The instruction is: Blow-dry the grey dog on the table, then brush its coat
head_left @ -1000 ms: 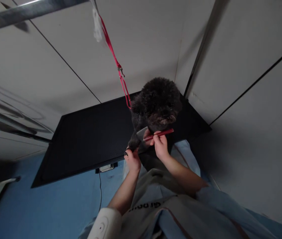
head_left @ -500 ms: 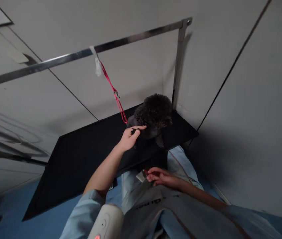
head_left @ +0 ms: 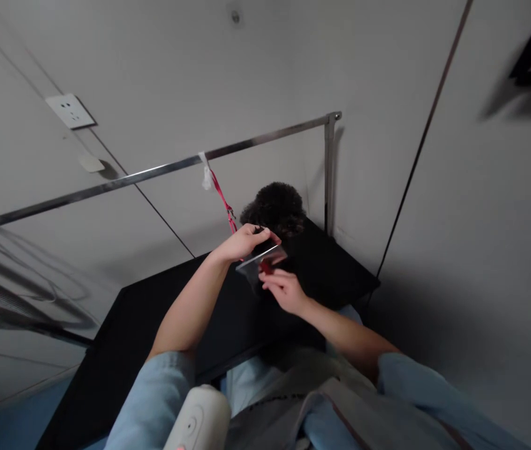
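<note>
1. Two bare hands meet at the dog [head_left: 275,206], a dark, curly one on the black worktop [head_left: 152,319], towards its far right corner.
2. Left hand [head_left: 249,240]: bent over the dark fur, thumb and fingers curled; from where I stand I can't tell whether they grip any.
3. Right hand [head_left: 286,290]: thumb and fingertips pinched together on the red handle of the comb [head_left: 260,256], its metal edge just beside the left fingers.
4. That comb looks light and stiff, best taken by its handle; the metal could scratch.
5. The dog should feel soft, and may shift, so gentle support suits it.
6. A red lead [head_left: 219,189] hangs from the bar [head_left: 162,168].
</note>
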`<state>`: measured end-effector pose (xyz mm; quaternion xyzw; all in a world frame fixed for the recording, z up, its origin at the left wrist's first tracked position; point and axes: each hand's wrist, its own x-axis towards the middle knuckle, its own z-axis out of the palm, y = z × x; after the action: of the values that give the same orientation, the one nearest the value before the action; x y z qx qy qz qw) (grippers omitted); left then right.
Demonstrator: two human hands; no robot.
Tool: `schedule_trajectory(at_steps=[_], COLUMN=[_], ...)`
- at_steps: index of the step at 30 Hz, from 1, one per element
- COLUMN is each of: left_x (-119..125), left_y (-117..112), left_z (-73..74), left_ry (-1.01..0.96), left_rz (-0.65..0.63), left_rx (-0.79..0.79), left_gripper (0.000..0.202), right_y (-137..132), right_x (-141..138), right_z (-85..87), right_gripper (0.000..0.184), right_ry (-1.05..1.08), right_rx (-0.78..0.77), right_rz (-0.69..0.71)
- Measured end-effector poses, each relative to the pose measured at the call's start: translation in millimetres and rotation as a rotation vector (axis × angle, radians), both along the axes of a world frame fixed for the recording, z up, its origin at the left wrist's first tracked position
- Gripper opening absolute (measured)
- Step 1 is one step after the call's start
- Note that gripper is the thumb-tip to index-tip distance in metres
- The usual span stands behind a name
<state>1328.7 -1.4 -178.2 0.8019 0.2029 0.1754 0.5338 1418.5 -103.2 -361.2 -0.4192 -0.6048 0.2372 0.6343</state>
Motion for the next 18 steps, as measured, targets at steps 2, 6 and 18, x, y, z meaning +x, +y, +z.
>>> schedule_trajectory(at_steps=[2, 6, 18], left_x=[-1, -5, 13], left_y=[8, 28, 59], left_z=[12.0, 27.8, 45.1], left_ry=[-0.016, -0.081, 0.107], left_rz=[0.031, 0.055, -0.177], left_rx=[-0.002, -0.010, 0.019], left_gripper=[0.039, 0.037, 0.035], right_y=[14, 35, 39], right_x=[3, 7, 26], right_z=[15.3, 34.0, 63.6], right_gripper=[0.022, 0.028, 0.023], right_ry=[0.040, 0.072, -0.154], right_rx=[0.025, -0.072, 0.103], right_rz=[-0.038, 0.016, -0.145])
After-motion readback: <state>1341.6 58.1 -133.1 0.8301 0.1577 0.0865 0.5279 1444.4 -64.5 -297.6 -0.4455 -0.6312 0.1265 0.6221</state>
